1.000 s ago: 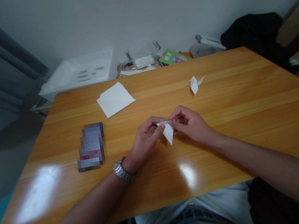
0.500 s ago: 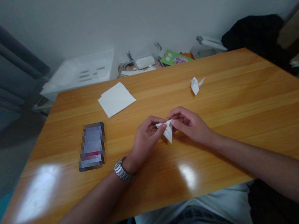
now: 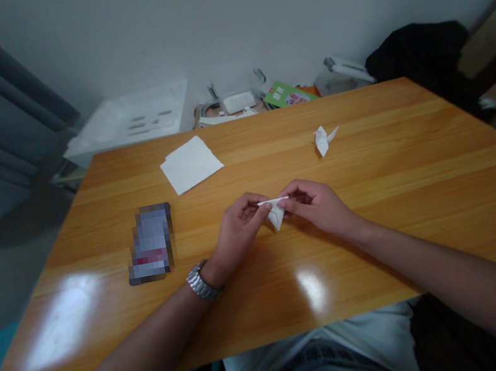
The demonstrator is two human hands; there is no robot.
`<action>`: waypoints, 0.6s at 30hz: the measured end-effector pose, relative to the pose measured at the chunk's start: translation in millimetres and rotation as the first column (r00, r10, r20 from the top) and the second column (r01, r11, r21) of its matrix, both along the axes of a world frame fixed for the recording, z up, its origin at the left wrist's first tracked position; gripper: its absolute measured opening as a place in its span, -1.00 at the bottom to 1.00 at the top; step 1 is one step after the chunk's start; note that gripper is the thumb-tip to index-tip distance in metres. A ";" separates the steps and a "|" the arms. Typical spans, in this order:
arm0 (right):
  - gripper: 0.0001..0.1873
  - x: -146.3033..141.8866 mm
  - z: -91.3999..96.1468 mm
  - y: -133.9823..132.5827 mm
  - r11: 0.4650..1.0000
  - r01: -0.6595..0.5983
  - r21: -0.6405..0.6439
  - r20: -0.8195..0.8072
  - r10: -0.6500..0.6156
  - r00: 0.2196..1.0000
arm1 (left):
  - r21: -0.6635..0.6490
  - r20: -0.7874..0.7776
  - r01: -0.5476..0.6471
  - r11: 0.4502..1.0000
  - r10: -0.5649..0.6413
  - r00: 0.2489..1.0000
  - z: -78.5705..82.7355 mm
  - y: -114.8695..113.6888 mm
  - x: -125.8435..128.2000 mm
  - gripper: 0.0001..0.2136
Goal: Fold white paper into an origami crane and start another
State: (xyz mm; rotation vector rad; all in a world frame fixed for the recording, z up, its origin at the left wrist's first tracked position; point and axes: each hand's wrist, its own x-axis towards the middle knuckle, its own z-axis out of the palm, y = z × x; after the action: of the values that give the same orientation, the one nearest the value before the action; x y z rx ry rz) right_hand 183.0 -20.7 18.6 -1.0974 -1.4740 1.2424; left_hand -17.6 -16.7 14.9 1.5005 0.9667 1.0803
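Pinching a small folded paper (image 3: 276,219) over the wooden table (image 3: 384,251), the left hand (image 3: 238,229) and right hand (image 3: 321,206) could, I judge, skew a crease or tear a corner if one pulls harder than the other. The wrists angle inward, thumbs pressed on the near face, fingers curled behind the straight top edge, point facing down. Beyond lie white sheets (image 3: 191,165) at left and, at right, a paper bird (image 3: 322,142).

Head view — from above table (image 3: 394,172), facing forward, down — toward wall (image 3: 246,13).
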 end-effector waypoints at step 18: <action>-0.88 11.1 -1.0 1.9 0.873 -0.073 0.483 0.222 -0.042 0.974 | 0.464 -0.202 -0.022 0.886 0.130 0.971 -3.1 1.5 -8.5 -0.89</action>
State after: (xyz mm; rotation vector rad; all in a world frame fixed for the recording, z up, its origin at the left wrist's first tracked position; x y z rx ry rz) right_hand 194.1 -18.8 17.6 -0.8965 -1.8449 0.6996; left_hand -26.2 -15.2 11.9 2.0245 0.9745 1.2751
